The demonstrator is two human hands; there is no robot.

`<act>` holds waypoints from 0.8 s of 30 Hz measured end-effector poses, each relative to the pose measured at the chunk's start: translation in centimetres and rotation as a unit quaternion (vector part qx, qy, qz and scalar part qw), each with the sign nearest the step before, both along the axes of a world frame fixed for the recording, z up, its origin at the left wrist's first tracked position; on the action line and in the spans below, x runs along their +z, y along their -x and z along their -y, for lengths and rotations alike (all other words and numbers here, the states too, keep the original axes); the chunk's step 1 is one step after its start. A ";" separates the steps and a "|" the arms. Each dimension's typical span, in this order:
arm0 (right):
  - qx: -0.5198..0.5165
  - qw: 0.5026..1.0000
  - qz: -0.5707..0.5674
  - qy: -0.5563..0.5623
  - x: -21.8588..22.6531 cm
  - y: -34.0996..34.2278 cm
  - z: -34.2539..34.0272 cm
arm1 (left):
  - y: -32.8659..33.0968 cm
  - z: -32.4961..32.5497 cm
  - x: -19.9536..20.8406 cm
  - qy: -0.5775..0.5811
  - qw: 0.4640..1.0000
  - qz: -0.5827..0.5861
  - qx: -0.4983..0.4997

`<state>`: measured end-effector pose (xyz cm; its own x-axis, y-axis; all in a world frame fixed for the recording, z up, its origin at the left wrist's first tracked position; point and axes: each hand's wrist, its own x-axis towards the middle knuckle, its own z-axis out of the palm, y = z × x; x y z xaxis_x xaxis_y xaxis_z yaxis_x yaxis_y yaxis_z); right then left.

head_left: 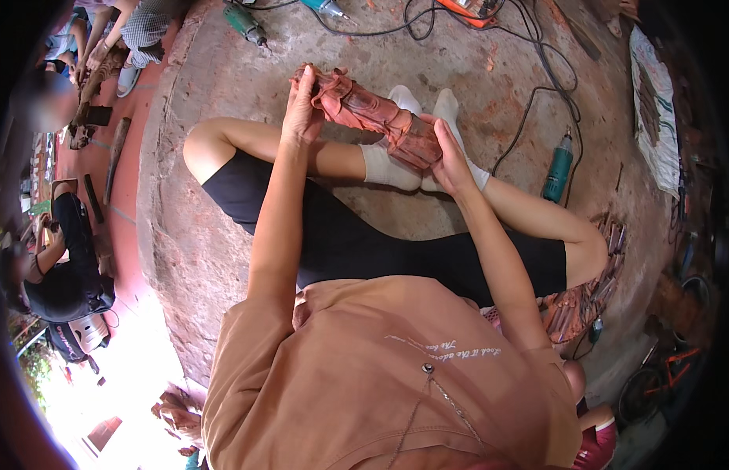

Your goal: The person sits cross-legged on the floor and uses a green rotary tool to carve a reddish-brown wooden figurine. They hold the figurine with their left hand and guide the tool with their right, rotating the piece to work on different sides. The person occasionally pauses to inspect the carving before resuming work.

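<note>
A reddish-brown carved wooden figure (364, 113) is held up in front of me over my crossed, white-socked feet. It lies slantwise, its rough, deeply carved end at the upper left and its smoother block-like base at the lower right. My left hand (302, 113) grips the carved end, with the thumb along its side. Around the base end my right hand (450, 163) is closed, thumb on top and the other fingers mostly hidden beneath. No tool is in either hand.
On the stone floor (200, 235) lie a teal rotary tool (559, 168) at right, a green power tool (244, 22) ahead, and black cords (537, 59). Chisel-like hand tools (611, 243) lie by my right knee. A white sack (654, 117) is far right. Other people sit at left.
</note>
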<state>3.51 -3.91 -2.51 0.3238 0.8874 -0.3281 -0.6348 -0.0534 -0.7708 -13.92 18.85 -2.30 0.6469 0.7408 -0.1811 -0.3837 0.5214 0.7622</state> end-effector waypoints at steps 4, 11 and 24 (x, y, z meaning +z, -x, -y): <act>-0.027 0.995 -0.095 -0.009 -0.2 0.1 -0.1 | 0.7 0.4 0.9 0.047 0.999 0.025 -0.007; -0.035 0.997 -0.074 0.008 0.4 0.4 -0.3 | 1.0 -0.1 -0.1 0.073 0.997 0.030 0.001; -0.031 0.996 0.078 0.025 0.6 0.3 -0.6 | 0.7 -0.9 -2.5 0.109 0.992 0.000 0.059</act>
<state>3.26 -3.34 -1.94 0.4286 0.8476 -0.3129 -0.5111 -0.0581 -0.8575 -14.66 19.78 -4.83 0.5586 0.7542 -0.3452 -0.4521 0.6258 0.6356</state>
